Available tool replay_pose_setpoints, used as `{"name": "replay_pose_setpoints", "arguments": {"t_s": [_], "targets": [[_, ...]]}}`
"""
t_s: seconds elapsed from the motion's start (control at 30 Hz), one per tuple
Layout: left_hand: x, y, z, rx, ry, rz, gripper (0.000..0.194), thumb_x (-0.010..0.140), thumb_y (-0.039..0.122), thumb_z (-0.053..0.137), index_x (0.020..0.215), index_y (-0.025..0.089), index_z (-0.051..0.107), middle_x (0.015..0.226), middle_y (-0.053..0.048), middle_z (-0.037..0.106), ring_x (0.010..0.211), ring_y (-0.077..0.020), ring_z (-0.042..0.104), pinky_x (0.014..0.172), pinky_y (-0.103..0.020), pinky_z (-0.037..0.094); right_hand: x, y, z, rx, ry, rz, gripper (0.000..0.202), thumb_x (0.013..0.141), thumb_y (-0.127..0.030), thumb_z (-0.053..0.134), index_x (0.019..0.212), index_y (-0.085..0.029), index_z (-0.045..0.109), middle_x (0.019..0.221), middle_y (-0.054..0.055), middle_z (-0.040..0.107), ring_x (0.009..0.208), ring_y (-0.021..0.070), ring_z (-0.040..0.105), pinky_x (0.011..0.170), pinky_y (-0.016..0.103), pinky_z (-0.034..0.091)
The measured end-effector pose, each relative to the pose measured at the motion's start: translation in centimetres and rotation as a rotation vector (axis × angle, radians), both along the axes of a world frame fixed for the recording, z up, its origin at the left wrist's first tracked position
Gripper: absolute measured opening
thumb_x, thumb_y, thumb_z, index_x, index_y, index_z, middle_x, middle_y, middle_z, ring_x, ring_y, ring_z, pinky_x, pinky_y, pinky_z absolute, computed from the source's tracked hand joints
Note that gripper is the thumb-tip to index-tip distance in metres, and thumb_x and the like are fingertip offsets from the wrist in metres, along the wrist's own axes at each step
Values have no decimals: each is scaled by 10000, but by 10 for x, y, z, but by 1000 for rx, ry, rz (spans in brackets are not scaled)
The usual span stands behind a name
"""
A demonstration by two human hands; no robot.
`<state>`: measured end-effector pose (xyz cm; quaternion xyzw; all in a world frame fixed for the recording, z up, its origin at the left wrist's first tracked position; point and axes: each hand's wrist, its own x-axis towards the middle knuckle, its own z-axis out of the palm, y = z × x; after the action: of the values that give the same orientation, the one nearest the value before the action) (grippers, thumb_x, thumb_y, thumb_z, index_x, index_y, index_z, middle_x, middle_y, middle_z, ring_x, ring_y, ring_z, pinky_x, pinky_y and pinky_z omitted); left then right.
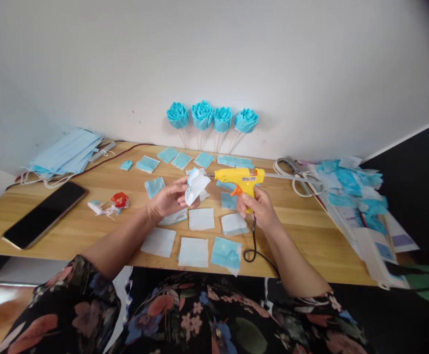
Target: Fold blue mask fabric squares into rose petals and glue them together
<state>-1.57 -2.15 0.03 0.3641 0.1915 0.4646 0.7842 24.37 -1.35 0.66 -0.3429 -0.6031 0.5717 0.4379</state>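
Observation:
My left hand [170, 197] pinches a folded white and blue fabric piece [197, 188] above the middle of the table. In my right hand [260, 207] is a yellow glue gun [238, 178], its nozzle pointing left right at the fabric piece; I cannot tell whether they touch. The orange trigger [235, 191] shows under the gun's body, and a clear glue stick [282, 176] sticks out of its back. Below and around my hands lie several cut squares, some white side up like this white square [201, 219], others blue like this blue square [226, 252].
Several blue fabric flowers [202, 116] on sticks lean against the wall. Face masks [67, 153] and a phone [44, 214] lie left, near a red scrap [120, 199]. Scissors [298, 176], blue scraps [350, 182] and a white power strip [378, 253] are right. A black cord [254, 241] hangs from the gun.

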Motion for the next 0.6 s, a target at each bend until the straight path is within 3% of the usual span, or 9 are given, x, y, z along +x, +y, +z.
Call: {"name": "replay_pose_setpoints", "arguments": {"t_s": [0.2,0.4,0.6], "targets": [[0,1,0,-2,-3,-9,222,734,320,743,704,186,569,401,81,319,410,-98,349,543,-283,383,-2,-4,2,-21,72,72,457,801,-555,714,586,-197,528,472,-36,515,368,92,462,411,258,373],[0,1,1,-16,14,20,229,717,317,757,741,181,575,405,91,313,407,-85,326,544,-266,383,-1,-4,4,-51,162,20,488,777,-589,720,562,-209,504,437,-52,450,342,87,415,375,250,310],[0,1,0,-14,34,40,196,730,300,732,790,172,596,414,94,319,405,-84,333,554,-272,399,-2,-3,0,-7,17,54,413,816,-527,710,624,-205,539,485,-36,543,389,104,485,436,268,396]]}}
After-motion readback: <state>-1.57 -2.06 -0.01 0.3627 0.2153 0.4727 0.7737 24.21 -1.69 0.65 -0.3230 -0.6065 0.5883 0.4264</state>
